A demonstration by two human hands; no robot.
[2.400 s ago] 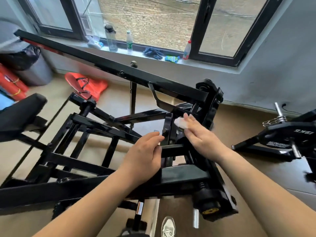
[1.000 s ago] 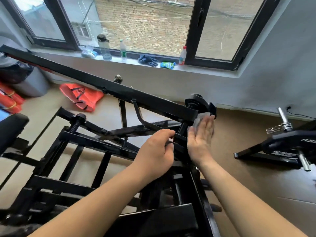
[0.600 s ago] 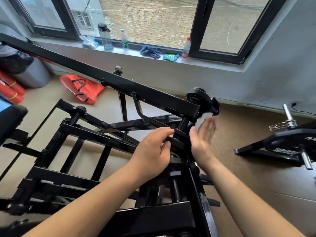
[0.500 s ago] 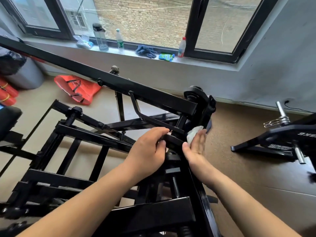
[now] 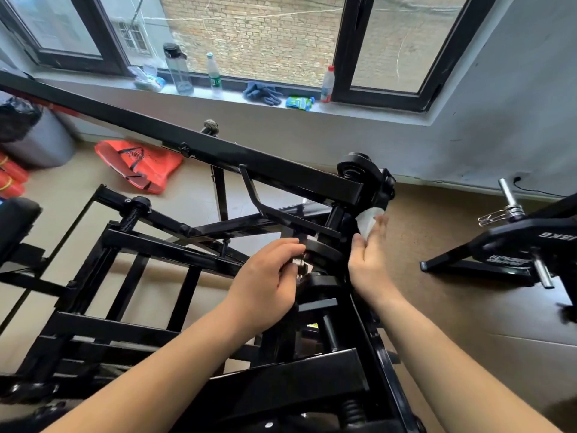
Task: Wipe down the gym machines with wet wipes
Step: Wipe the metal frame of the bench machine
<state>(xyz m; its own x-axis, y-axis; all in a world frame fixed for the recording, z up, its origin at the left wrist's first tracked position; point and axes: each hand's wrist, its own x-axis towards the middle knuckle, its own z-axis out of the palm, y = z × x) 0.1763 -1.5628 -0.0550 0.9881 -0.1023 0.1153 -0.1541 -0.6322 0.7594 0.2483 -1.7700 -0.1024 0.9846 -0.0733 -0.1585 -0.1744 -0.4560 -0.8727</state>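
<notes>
pressing white wet wipe point(image 5: 366, 219) onto black gym machine point(image 5: 281, 170) w/ flat, straight-fingered right hand point(image 5: 368, 260), just under pivot hub at end of long beam. gripping a crossbar right beside it w/ curled left hand point(image 5: 265, 276). behind, on windowsill point(image 5: 359, 112): tall bottle point(image 5: 178, 70), dark gloves point(image 5: 262, 93), green wipe pack point(image 5: 300, 102).

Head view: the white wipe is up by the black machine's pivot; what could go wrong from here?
The right hand only presses the white wet wipe flat-fingered against the black steel machine frame, so it could slip and drop. The left hand grips a bar among its linkages; if they swing, fingers might get pinched.
</notes>
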